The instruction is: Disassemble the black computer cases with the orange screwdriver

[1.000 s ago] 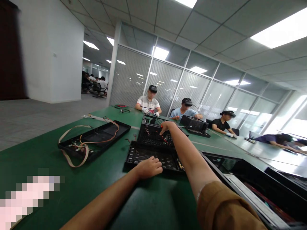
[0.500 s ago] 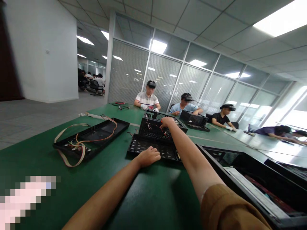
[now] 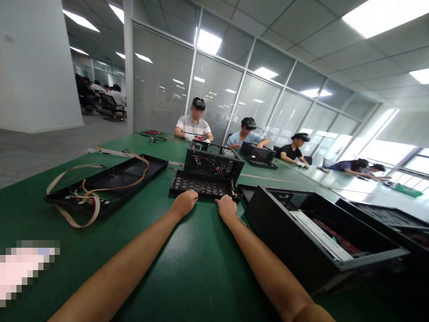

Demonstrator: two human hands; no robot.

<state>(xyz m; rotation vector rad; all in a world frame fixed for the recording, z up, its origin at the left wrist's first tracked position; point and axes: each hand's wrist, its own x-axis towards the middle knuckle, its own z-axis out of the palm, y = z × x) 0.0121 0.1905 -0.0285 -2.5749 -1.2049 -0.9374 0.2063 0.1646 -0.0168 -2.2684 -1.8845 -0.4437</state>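
A black perforated metal computer chassis [image 3: 211, 172] lies open on the green table [image 3: 187, 264], its flat panel toward me and an upright part behind with red wires inside. My left hand [image 3: 183, 202] rests at the near edge of that panel, fingers curled. My right hand [image 3: 227, 208] sits beside it at the same edge, fingers also curled under. Whether either hand grips the edge is hidden from here.
A black case panel [image 3: 110, 183] with orange and beige ribbon cables [image 3: 83, 197] lies to the left. A large black computer case [image 3: 311, 232] stands open at the right. Three people work on similar cases across the table; another leans over it far right.
My right hand has pulled back from the upright part of the chassis to its near edge, beside my left hand. The view has swung to the right.
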